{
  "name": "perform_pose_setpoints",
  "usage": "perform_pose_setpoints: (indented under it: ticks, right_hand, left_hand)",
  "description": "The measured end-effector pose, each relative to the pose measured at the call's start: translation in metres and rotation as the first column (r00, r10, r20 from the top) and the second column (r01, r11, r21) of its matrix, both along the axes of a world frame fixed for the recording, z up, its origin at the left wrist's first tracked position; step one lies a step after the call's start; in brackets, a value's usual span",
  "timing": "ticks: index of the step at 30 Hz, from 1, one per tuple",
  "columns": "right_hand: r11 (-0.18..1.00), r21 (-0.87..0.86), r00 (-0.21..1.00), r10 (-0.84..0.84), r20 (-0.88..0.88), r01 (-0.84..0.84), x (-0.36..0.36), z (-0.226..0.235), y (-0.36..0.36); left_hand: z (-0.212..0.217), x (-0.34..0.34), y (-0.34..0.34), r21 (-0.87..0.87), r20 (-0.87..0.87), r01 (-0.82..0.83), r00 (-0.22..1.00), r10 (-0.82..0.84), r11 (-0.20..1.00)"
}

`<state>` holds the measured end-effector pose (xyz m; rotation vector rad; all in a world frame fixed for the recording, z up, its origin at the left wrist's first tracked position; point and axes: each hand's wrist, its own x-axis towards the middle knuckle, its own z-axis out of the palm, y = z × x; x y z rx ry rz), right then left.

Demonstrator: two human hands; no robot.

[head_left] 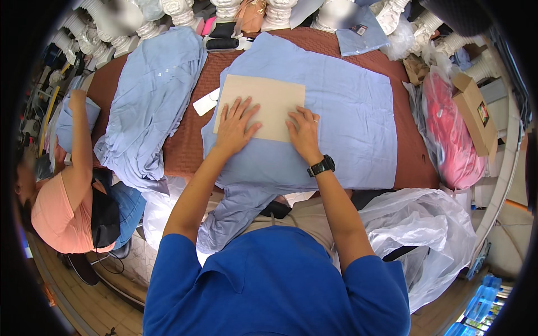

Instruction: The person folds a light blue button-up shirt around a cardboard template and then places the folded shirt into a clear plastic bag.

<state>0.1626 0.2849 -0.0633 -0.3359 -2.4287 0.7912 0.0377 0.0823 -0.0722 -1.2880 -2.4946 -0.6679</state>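
Observation:
A light blue shirt (358, 129) lies spread out before me, with a loose part of it hanging over the near table edge. On its left upper area rests a flat beige cardboard sheet (274, 95). My left hand (236, 126) lies flat on the sheet's left part, fingers spread. At the right edge of the sheet is my right hand (305, 131), its fingers stretched and slightly bent, touching the card and the cloth beside it. Neither hand grips anything. A white tag (206, 103) sticks out by the shirt's left side.
Another light blue shirt (154, 95) lies on the brown cover (185, 140) to the left. A co-worker (67, 213) at far left handles blue cloth. White ornate columns (185, 11) line the back. A folded packed shirt (362, 36), pink bagged goods (443, 129) and clear plastic (426, 224) lie rightward.

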Motion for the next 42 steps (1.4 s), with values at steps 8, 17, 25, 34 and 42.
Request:
perform_pose_setpoints:
  ticks: [8, 17, 25, 34, 42]
  right_hand:
    - [0.962, -0.264, 0.997, 0.071, -0.014, -0.072, 0.002, 0.002, 0.045]
    - [0.746, -0.532, 0.579, 0.656, 0.484, -0.401, 0.057, 0.075, -0.026]
    - [0.854, -0.416, 0.231, 0.493, 0.839, -0.313, 0.117, -0.029, -0.122]
    - [-0.080, -0.967, 0.732, 0.669, 0.127, 0.241, 0.109, -0.022, -0.154]
    - [-0.127, -0.945, 0.657, 0.746, 0.109, 0.301, 0.115, -0.027, -0.155]
  left_hand:
    - [-0.001, -0.003, 0.004, -0.033, 0.036, 0.013, 0.999, -0.011, 0.999]
    - [0.001, -0.003, -0.001, -0.070, 0.058, 0.002, 0.998, 0.002, 0.998]
    - [0.002, -0.004, 0.002, -0.033, 0.091, 0.018, 0.996, -0.015, 0.999]
    - [0.035, -0.051, 0.001, -0.197, 0.433, 0.124, 0.901, -0.027, 0.973]
    - [0.039, -0.059, -0.015, -0.077, 0.511, 0.300, 0.831, -0.221, 0.951]
